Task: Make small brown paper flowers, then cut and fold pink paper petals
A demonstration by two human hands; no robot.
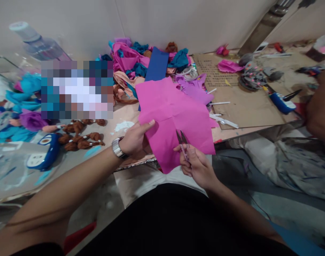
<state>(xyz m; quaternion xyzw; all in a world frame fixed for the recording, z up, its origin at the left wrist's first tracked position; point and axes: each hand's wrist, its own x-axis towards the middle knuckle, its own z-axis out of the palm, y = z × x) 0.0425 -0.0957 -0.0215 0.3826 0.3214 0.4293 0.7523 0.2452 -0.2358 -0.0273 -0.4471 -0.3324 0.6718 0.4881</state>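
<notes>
A bright pink sheet (162,106) with irregular edges and faint creases hangs over the table's front edge; whether it is cloth or soft paper I cannot tell. My left hand (137,138), with a metal watch at the wrist, pinches its left side, thumb on top and fingers hidden beneath. Small scissors (184,146) with dark, slightly parted blades are in my right hand (196,161), in front of the sheet's lower part. The blade tips point away from me, and whether they touch the sheet is unclear.
Crumpled pink, teal and purple scraps (130,57) and a blue strip (157,64) lie behind. Brown braided pieces (84,138) and a blue-and-white case (46,151) are left. Cardboard (232,103) holds a grey bundle (251,76). Another person's arm (321,103) is at right.
</notes>
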